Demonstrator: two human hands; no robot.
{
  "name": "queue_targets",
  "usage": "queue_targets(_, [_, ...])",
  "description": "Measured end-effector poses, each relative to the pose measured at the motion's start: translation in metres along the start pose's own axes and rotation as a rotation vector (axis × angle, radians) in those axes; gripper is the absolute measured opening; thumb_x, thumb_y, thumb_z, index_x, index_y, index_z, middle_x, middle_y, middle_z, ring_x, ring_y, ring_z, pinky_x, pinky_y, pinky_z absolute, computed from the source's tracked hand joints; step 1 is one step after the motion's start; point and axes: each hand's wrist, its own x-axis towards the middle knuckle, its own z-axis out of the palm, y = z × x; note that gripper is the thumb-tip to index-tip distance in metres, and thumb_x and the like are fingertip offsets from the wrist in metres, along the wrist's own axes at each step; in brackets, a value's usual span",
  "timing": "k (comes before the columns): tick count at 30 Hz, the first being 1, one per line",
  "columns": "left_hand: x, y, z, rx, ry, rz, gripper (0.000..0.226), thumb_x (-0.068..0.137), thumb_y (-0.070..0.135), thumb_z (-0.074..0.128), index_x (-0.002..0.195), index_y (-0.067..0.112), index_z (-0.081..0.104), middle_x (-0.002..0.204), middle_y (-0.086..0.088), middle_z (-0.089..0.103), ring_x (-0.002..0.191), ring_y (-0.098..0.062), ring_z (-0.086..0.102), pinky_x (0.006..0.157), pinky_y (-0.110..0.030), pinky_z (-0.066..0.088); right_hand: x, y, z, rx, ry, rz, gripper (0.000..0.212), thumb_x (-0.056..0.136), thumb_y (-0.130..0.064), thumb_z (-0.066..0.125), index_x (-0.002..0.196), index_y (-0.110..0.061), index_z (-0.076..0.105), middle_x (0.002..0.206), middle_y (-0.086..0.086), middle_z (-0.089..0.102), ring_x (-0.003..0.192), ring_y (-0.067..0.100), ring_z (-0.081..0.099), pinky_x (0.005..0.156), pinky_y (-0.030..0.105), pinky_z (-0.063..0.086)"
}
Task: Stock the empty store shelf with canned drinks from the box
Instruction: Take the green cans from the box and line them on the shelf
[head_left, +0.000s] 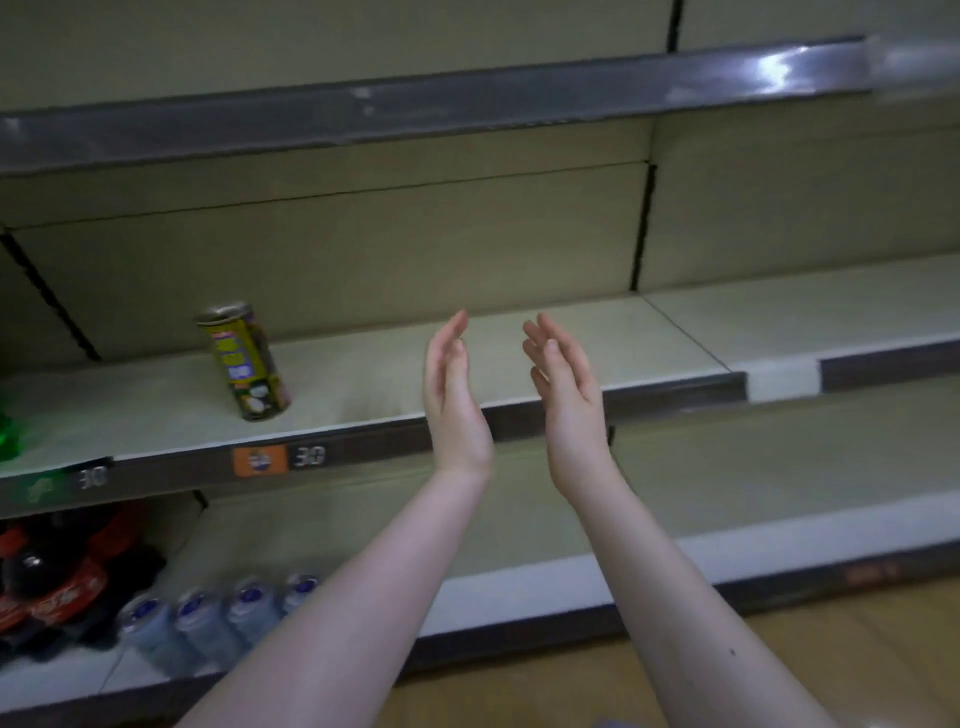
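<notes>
green bottle (8, 431) cut off at left edge.

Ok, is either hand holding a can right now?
No, the left hand and the right hand are both open and hold nothing, while the one can stands on the shelf to their left.

A can (244, 361) stands on the middle shelf (571, 338), toward its left part. Right of the can, the left hand (452, 395) and right hand (569, 395) are raised before the shelf edge, palms facing, apart. Just below the can, a price tag (280, 458) sits on that edge. Farther below the can, water bottles (208, 618) stand on the bottom shelf (519, 587), bigger bottles (52, 577) at their left. An upper shelf (415, 111) runs above the can.
</notes>
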Motion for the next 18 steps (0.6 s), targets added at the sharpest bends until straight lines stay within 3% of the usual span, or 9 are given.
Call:
queue_targets(4, [-0.059,-0.023,0.061,-0.004,-0.171,-0.077,0.026,0.099,0.012,0.035,0.117,0.015,0.053,0.121,0.006,0.056,0.124,-0.017,0.049,0.100,-0.017,0.037,-0.024,-0.019,-0.089,-0.046,0.111,-0.040,0.031,0.099,-0.020,0.039,0.128,-0.018,0.050,0.132,-0.001,0.056,0.125,0.010,0.051,0.103,0.020,0.041])
queue_targets(10, [-0.165,-0.061,0.146,-0.059,-0.414,-0.250,0.024,0.095,0.006,0.046,0.112,0.020,0.055,0.114,0.013,0.058,0.103,0.009,0.055,0.087,-0.007,0.042,-0.072,-0.036,-0.222,-0.102,0.329,-0.088,0.028,0.100,-0.015,0.037,0.124,-0.020,0.050,0.130,0.000,0.056,0.124,0.011,0.051,0.099,0.013,0.042])
queue_targets(15, [-0.259,-0.088,0.198,0.061,-0.677,-0.329,0.031,0.090,0.009,0.057,0.108,0.034,0.053,0.114,0.017,0.058,0.108,-0.003,0.055,0.093,-0.016,0.044,-0.132,-0.043,-0.335,-0.154,0.627,-0.126,0.028,0.098,-0.008,0.042,0.124,-0.005,0.050,0.122,0.011,0.058,0.115,0.018,0.056,0.098,0.024,0.044])
queue_targets(18, [-0.312,-0.103,0.215,0.087,-0.803,-0.403,0.032,0.088,0.007,0.059,0.115,0.024,0.053,0.110,0.014,0.060,0.100,-0.001,0.058,0.090,-0.016,0.047,-0.182,-0.034,-0.393,-0.201,0.794,-0.068,0.022,0.095,-0.008,0.047,0.114,-0.015,0.055,0.111,0.007,0.061,0.107,0.019,0.057,0.096,0.027,0.046])
